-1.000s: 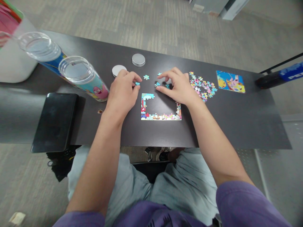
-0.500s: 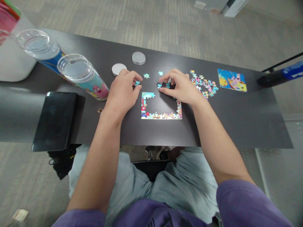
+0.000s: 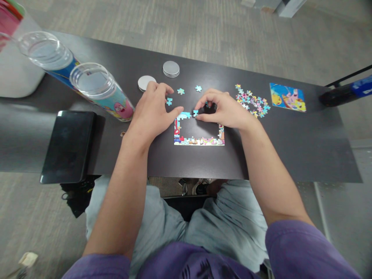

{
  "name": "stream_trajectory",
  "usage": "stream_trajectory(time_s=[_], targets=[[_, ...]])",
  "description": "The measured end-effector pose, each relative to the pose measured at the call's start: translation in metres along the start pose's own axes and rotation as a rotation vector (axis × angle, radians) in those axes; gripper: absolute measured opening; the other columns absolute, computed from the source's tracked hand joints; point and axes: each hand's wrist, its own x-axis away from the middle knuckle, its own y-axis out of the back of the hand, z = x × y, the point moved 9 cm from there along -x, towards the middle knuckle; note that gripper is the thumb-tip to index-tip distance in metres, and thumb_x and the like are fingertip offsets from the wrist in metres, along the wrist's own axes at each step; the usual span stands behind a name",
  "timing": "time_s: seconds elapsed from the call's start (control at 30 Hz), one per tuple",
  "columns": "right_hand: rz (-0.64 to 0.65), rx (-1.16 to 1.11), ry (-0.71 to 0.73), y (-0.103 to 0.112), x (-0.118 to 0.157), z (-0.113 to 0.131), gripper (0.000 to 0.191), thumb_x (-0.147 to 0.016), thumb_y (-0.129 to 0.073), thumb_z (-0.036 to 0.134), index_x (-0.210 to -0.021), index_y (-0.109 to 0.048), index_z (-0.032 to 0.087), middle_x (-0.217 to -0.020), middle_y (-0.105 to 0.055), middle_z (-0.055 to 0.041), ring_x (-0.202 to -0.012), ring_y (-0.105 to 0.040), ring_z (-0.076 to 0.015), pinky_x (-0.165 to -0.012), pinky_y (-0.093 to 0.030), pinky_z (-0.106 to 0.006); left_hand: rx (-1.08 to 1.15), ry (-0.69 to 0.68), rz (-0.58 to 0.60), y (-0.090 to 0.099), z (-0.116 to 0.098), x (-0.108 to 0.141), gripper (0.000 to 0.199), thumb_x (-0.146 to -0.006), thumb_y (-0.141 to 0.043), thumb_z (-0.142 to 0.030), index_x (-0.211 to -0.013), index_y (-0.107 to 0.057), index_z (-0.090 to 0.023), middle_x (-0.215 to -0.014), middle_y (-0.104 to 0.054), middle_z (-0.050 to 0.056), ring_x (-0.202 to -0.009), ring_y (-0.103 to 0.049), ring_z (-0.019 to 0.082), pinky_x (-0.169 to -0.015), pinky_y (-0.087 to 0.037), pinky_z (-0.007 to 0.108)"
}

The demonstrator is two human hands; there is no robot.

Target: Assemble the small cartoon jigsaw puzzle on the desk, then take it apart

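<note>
A rectangular puzzle border (image 3: 199, 142) lies on the dark table, with a gap along its top edge. My right hand (image 3: 222, 108) pinches a blue puzzle piece (image 3: 195, 113) beside the top-left run of the border. My left hand (image 3: 154, 110) is open, its thumb at the border's top-left corner. Near its fingers lies a loose blue piece (image 3: 169, 101). Two more loose pieces, a teal one (image 3: 180, 91) and a blue one (image 3: 198, 88), lie above the border. Another blue piece is partly hidden under my right hand.
A pile of pieces (image 3: 255, 104) and a picture card (image 3: 287, 97) lie to the right. Round lids (image 3: 171, 69) sit at the back. Two clear-topped canisters (image 3: 101, 91) and a black tablet (image 3: 69, 146) are at left. A dark blue bottle (image 3: 345, 94) is at the right.
My right hand has brought its blue piece down and next to the border's top run. My left thumb has moved away from the loose blue piece, onto the corner.
</note>
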Motion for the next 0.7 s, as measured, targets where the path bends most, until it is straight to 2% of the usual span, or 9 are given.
stream_trajectory(time_s=[0.13,0.43,0.6,0.7], targets=[[0.038,-0.021,0.018,-0.005,0.000,0.006,0.029,-0.098,-0.106,0.053,-0.113,-0.090,0.033,-0.125,-0.083,-0.0080,-0.114,-0.076,-0.0390,-0.119,-0.057,-0.062,-0.024,-0.016,0.025,-0.003,0.001,0.001,0.058,-0.094,-0.103,-0.027,-0.144,-0.075,-0.030,-0.165,-0.071,0.013,-0.139,-0.082,0.038,-0.136,-0.064,0.059],[0.012,0.036,0.004,-0.007,0.001,0.012,0.029,-0.105,-0.102,0.056,-0.111,-0.087,0.031,-0.122,-0.082,-0.0078,-0.114,-0.074,-0.0390,-0.126,-0.050,-0.064,0.005,0.007,0.043,0.000,-0.002,0.002,0.054,-0.094,-0.104,-0.027,-0.139,-0.074,-0.033,-0.163,-0.070,0.009,-0.145,-0.079,0.038,-0.138,-0.062,0.058],[0.011,0.055,-0.014,-0.009,0.002,0.018,0.026,-0.106,-0.099,0.053,-0.110,-0.085,0.031,-0.124,-0.084,-0.0076,-0.119,-0.075,-0.0401,-0.129,-0.048,-0.065,0.030,0.013,0.041,0.001,-0.002,0.001,0.054,-0.093,-0.104,-0.028,-0.136,-0.074,-0.032,-0.162,-0.070,0.010,-0.143,-0.079,0.038,-0.136,-0.063,0.059],[0.008,0.022,-0.008,-0.005,0.002,0.021,0.022,-0.106,-0.095,0.052,-0.109,-0.085,0.032,-0.123,-0.085,-0.0077,-0.116,-0.076,-0.0383,-0.127,-0.051,-0.064,0.060,-0.008,0.029,0.001,-0.002,0.000,0.053,-0.091,-0.104,-0.028,-0.134,-0.074,-0.033,-0.158,-0.070,0.010,-0.141,-0.080,0.039,-0.130,-0.066,0.059]])
